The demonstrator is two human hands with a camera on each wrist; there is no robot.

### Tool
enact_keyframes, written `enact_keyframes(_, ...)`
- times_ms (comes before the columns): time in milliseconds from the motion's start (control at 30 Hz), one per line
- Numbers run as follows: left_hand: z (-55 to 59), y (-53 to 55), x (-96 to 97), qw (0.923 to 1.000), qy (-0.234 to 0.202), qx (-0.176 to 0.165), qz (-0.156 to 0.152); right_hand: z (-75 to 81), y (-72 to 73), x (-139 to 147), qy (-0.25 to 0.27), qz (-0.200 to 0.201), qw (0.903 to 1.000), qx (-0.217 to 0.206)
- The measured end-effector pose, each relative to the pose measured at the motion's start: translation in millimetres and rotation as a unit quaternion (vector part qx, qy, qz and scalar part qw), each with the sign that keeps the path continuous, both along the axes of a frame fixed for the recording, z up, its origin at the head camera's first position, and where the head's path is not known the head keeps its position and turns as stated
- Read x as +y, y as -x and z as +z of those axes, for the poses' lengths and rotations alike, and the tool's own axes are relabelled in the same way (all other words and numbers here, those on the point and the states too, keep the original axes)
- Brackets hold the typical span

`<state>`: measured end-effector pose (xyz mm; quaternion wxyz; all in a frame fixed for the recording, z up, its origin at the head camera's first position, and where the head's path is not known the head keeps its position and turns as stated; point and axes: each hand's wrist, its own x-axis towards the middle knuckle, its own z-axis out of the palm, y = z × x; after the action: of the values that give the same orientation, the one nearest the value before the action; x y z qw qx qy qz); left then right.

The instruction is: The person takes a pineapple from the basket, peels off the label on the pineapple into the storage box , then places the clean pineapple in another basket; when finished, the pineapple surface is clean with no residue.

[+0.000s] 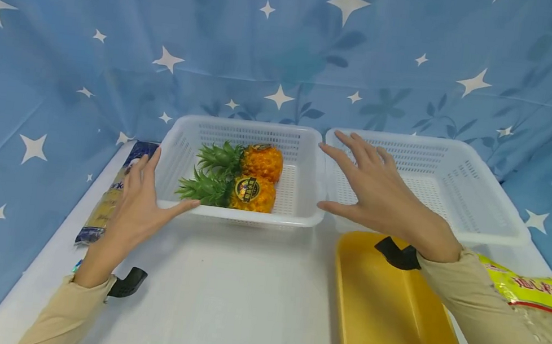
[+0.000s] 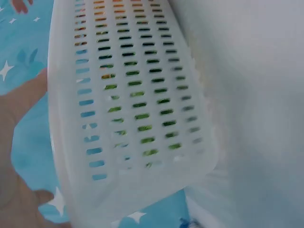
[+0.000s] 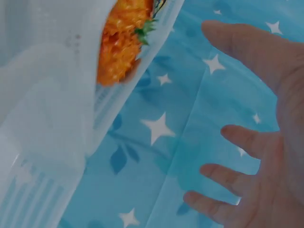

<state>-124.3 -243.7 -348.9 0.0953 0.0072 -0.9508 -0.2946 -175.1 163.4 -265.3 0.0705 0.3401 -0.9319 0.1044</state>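
Two orange pineapples with green leaves, the upper one (image 1: pixel 264 164) and the lower one (image 1: pixel 259 197), lie side by side in a white perforated basket (image 1: pixel 245 215). At this basket's left front corner is my left hand (image 1: pixel 134 212), fingers extended and thumb spread along the front rim. In the left wrist view the thumb side reaches the rim (image 2: pixel 58 114); firm contact is hard to tell. My right hand (image 1: pixel 381 192) spreads its fingers near the same basket's right end, over a second white basket's left part. The right wrist view shows nothing in this hand (image 3: pixel 266 142).
The second white basket (image 1: pixel 483 190) stands beside the first, on the right. A yellow tray (image 1: pixel 383 309) sits in front of it. A bag with a yellow-green label (image 1: pixel 538 290) lies at far right, a blue-and-tan packet (image 1: pixel 105 206) at left. A starry blue cloth (image 1: pixel 270 41) hangs behind.
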Motion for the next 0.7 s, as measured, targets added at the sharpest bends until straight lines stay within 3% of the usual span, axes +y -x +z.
enact_keyframes(233,-7.8,-3.2,1.4,0.9923,-0.104,-0.023,0.063,-4.3,21.5,-42,-0.014,0.101,0.9937,-0.047)
enact_keyframes(400,-14.9,-4.2,2.0,0.9747,-0.196,-0.039,0.099,-4.8,37.2,-64,-0.03,0.155,0.9835,-0.088)
enact_keyframes(533,-21.4,-5.4,4.2,0.957,-0.274,-0.033,0.09,-2.2,53.7,-81,-0.047,0.187,0.9712,-0.14)
enact_keyframes(700,-30.9,-8.4,9.6,0.9416,-0.327,-0.008,0.082,-7.0,70.8,-100,-0.075,0.211,0.9567,-0.186)
